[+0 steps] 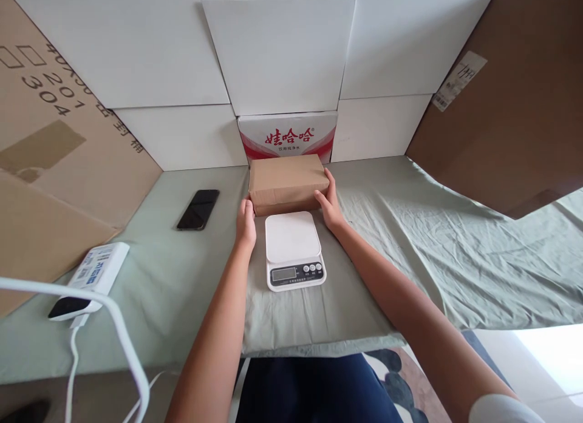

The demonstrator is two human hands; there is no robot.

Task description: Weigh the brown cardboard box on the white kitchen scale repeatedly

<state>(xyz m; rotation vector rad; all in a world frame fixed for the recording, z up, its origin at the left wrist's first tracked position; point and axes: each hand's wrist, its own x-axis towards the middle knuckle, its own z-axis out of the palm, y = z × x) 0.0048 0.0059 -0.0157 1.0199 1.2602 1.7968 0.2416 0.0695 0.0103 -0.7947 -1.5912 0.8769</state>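
Observation:
A brown cardboard box is gripped from both sides, just behind the scale. My left hand presses against its left end, fingers closed along the edge and partly hidden. On the right end, my right hand wraps around the corner with the thumb on the front face. Between my forearms lies a white digital kitchen scale with a bare platform, a grey display and a few buttons; its display shows no readable figure. Whether the box touches the cloth or is slightly raised, I cannot tell.
A black phone lies to the left on the green cloth. Farther left are a white device and a white cable. White boxes wall the back, with large cardboard boxes at both sides.

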